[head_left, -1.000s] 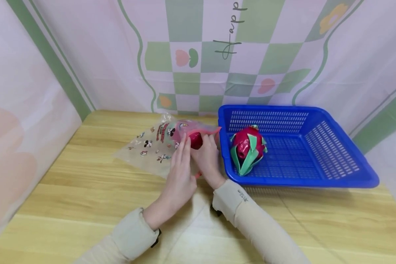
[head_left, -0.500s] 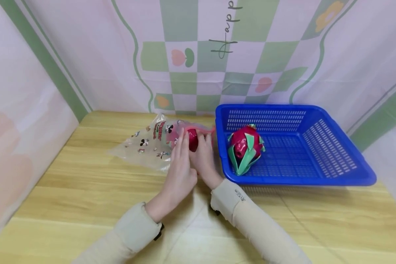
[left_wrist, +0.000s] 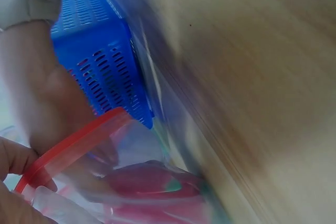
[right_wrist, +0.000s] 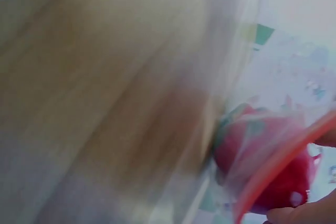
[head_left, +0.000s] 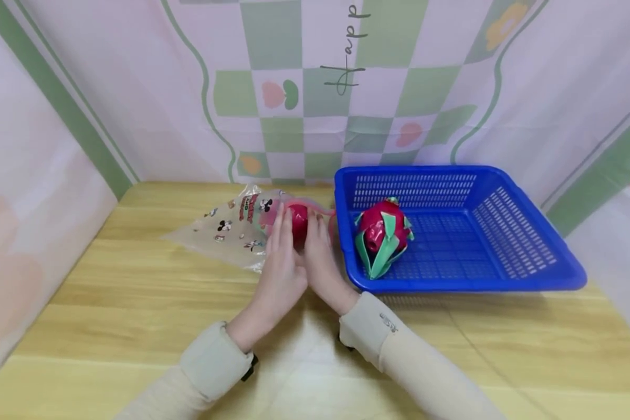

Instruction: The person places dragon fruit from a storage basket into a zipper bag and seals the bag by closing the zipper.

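A clear plastic bag with cartoon prints and a red-edged mouth lies on the wooden table, its mouth toward the basket. Inside the mouth sits a toy dragon fruit, pinkish red and shiny; green bits of it show through the film in the left wrist view. My left hand pinches the bag's red edge between thumb and fingers. My right hand reaches into the mouth, its fairly straight fingers against the dragon fruit. In the right wrist view a thumb lies at the fruit's lower side.
Close on the right stands a blue mesh basket, with a second toy dragon fruit at its left end, green leaves hanging forward. A printed curtain rises behind the wooden table.
The dragon fruit in the bag's mouth shows more between my hands. My right hand's fingers have straightened against it. The whole head view has shifted slightly.
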Demonstrator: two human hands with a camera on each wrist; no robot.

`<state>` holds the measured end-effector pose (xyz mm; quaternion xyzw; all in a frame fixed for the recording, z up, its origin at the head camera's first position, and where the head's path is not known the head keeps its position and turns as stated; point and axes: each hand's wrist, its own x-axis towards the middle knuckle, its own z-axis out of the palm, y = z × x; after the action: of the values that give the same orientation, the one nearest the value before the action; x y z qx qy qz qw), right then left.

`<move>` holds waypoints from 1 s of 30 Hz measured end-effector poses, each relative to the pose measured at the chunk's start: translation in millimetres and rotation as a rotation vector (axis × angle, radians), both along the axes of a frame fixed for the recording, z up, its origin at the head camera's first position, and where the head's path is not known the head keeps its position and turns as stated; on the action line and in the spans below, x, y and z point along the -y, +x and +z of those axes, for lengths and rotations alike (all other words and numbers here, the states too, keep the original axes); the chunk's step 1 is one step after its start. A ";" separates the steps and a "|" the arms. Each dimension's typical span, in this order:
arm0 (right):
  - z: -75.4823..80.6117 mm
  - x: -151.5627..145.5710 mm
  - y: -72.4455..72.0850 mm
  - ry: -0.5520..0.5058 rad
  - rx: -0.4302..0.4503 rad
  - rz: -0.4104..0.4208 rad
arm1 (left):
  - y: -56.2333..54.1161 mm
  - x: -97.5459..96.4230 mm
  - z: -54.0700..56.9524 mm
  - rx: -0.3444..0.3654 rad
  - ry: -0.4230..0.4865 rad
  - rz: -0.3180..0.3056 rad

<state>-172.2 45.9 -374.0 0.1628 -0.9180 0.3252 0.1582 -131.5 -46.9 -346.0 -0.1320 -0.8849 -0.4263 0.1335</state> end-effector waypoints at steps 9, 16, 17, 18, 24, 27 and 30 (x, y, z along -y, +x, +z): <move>6.2 -19.2 25.9 0.001 0.086 0.167 | -1.7 4.0 -4.6 -0.035 0.018 0.044; 23.6 -43.9 56.6 0.038 0.196 0.289 | -2.5 7.5 -5.1 -0.069 0.016 0.046; 28.7 -48.4 61.1 0.040 0.194 0.302 | -2.4 7.8 -5.1 -0.072 0.013 0.047; 34.0 -53.2 64.6 0.042 0.170 0.318 | -2.1 8.1 -4.8 -0.070 0.010 0.048; 69.6 -84.6 60.6 0.003 0.002 0.311 | -1.2 9.2 -3.5 -0.043 0.002 0.042; 81.4 -104.1 42.7 0.009 -0.079 0.233 | -0.7 8.7 -2.4 -0.019 0.004 0.039; 86.0 -124.3 24.4 0.025 -0.092 0.137 | 0.4 7.8 -2.2 0.008 0.004 0.035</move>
<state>-147.7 170.3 -288.0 0.2420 -0.9005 0.3158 0.1754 -131.1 -54.7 -348.1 -0.1145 -0.8866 -0.4263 0.1378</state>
